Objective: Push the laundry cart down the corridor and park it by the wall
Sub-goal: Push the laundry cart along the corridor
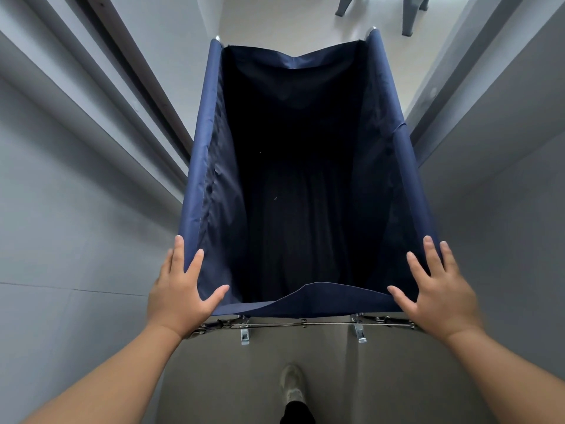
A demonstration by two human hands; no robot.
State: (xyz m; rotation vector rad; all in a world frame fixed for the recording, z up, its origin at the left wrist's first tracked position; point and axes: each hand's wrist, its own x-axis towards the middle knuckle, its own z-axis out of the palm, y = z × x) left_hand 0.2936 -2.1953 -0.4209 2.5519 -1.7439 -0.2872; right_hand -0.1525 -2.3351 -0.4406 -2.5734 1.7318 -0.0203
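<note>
With the left hand (180, 290) and right hand (434, 286) spread flat on the near corners of the laundry cart (211, 117), mid-corridor between both walls, pushing seems underway; parking calls for steering it beside one wall (76, 194).

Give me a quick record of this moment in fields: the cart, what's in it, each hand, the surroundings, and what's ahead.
cart: navy fabric laundry cart on a metal frame
contents: nothing visible; interior dark
left hand: left hand, fingers spread, flat on the near left corner of the rim
right hand: right hand, fingers spread, flat on the near right corner
surroundings: grey walls close on both sides
ahead: grey chair legs on the pale floor beyond the cart
foot: one shoe behind the cart
</note>
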